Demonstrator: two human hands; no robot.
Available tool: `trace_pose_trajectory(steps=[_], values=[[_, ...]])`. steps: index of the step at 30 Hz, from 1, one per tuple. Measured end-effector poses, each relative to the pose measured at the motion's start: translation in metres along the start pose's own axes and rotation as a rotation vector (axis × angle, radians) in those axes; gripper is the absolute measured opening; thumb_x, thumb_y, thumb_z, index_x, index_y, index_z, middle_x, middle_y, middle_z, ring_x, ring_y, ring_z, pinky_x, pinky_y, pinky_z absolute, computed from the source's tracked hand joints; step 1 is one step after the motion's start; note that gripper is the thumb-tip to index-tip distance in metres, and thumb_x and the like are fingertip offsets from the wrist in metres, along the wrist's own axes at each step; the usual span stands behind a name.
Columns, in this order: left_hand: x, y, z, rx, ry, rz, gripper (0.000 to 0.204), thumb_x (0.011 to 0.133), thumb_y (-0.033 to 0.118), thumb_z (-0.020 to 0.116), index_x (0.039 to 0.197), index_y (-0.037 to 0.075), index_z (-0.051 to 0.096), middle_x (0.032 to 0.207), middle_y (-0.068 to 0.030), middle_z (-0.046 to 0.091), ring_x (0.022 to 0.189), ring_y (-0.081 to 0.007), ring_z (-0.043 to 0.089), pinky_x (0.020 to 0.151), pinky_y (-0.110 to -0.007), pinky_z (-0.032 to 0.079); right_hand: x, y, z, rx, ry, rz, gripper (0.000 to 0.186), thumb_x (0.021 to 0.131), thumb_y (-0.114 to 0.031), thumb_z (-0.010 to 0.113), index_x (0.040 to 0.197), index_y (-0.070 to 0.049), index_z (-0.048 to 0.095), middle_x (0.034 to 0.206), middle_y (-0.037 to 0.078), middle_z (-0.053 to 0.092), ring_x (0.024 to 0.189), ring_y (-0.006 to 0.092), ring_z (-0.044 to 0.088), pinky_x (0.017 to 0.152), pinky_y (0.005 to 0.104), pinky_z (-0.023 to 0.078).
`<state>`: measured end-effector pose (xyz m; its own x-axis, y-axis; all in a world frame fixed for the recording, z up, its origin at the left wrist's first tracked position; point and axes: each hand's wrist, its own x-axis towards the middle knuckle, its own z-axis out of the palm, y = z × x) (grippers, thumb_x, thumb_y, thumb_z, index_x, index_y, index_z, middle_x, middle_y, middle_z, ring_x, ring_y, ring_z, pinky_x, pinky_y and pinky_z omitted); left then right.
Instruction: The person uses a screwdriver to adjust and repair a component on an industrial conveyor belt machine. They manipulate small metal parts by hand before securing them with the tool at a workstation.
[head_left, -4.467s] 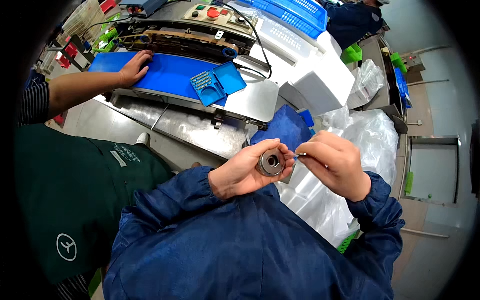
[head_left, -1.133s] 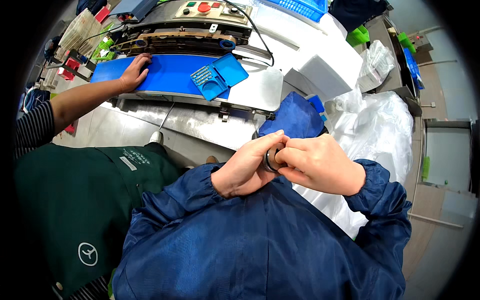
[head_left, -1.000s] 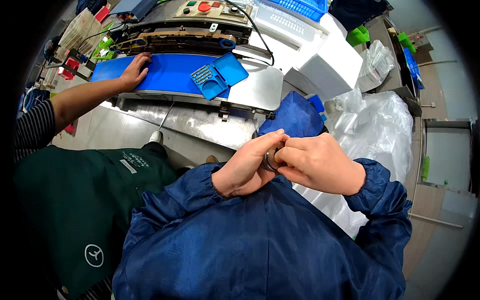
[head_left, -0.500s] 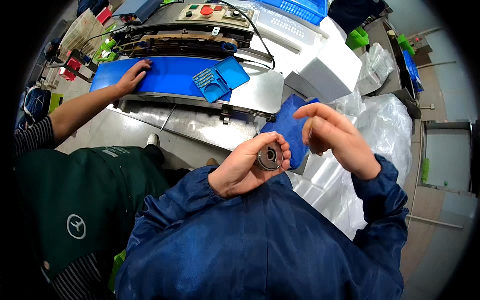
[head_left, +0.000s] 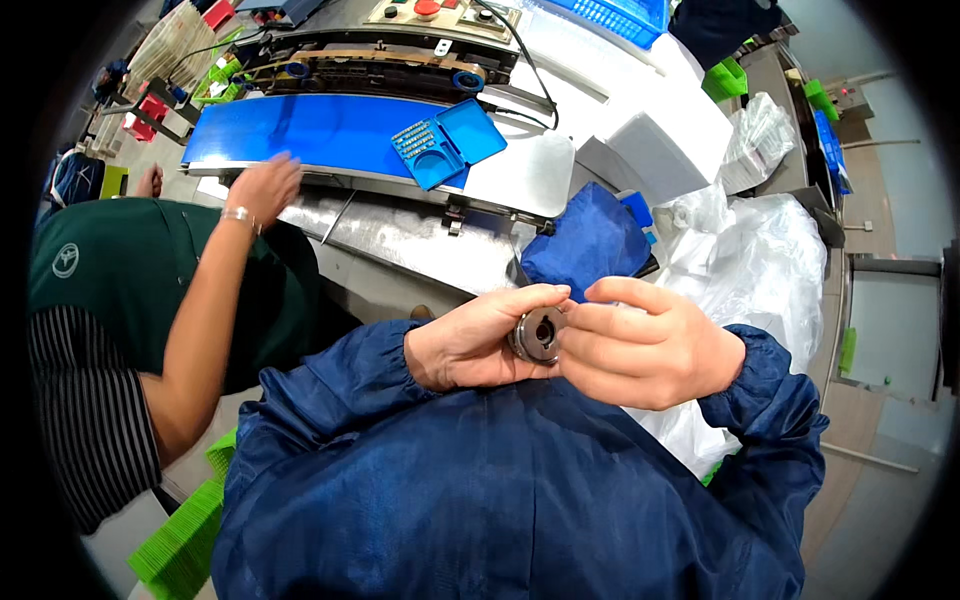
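Note:
My left hand (head_left: 462, 342) is wrapped round a thick round metal part (head_left: 530, 346) with a slotted hole in its middle, holding it in front of my chest. Against the right edge of that part, the fingers of my right hand (head_left: 655, 350) are bent and pressed together. Whether something small is pinched in them is hidden. Beyond my hands, an open blue case (head_left: 470, 145) with rows of small pieces and a round recess rests at the right end of a blue conveyor belt (head_left: 330, 130).
A co-worker in a dark green apron (head_left: 140, 260) stands at my left, one hand (head_left: 265, 190) near the belt's front edge. A dark blue cloth bundle (head_left: 590, 235) lies past my hands. Clear plastic bags (head_left: 765, 260) and a white box (head_left: 655, 155) are to the right.
My right hand has come down and left from above, and its fingers now meet the metal part. The co-worker has drawn a hand back off the belt and turned.

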<state>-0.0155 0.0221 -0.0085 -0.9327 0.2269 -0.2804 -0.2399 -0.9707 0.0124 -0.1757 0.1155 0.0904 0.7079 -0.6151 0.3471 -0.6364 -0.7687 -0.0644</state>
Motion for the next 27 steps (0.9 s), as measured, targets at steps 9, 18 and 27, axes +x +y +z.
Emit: trace_pose_trajectory(steps=[9, 18, 27], values=[[0.003, -0.006, 0.005, 0.090, 0.028, -0.072, 0.027, 0.099, 0.030, 0.045, 0.098, 0.006, 0.056, 0.086, -0.0021, 0.061, 0.076, -0.0105, 0.062, 0.074, -0.029, 0.055, 0.000, 0.001, 0.002, 0.118, -0.066, -0.064, 0.017, 0.063, -0.009, 0.063, 0.078, -0.002, 0.062, 0.085, 0.006, 0.057, 0.088, 0.0193, 0.059, 0.083, 0.0306, 0.050], [0.005, -0.005, 0.001, 0.139, -0.017, -0.036, 0.026, 0.100, 0.029, 0.043, 0.101, 0.006, 0.055, 0.087, -0.0023, 0.060, 0.077, -0.0107, 0.061, 0.074, -0.029, 0.054, 0.001, 0.006, 0.003, 0.186, -0.104, -0.014, 0.024, 0.064, -0.010, 0.064, 0.085, 0.001, 0.063, 0.088, 0.006, 0.058, 0.087, 0.0189, 0.057, 0.079, 0.0292, 0.051], [0.010, -0.002, 0.006, 0.160, -0.058, 0.124, 0.026, 0.102, 0.022, 0.038, 0.099, 0.003, 0.055, 0.085, -0.0020, 0.059, 0.073, -0.0093, 0.058, 0.070, -0.028, 0.053, 0.000, 0.008, 0.001, 0.170, -0.169, 0.107, 0.023, 0.068, -0.008, 0.068, 0.089, 0.000, 0.066, 0.095, 0.009, 0.063, 0.088, 0.0230, 0.060, 0.069, 0.0318, 0.053]])
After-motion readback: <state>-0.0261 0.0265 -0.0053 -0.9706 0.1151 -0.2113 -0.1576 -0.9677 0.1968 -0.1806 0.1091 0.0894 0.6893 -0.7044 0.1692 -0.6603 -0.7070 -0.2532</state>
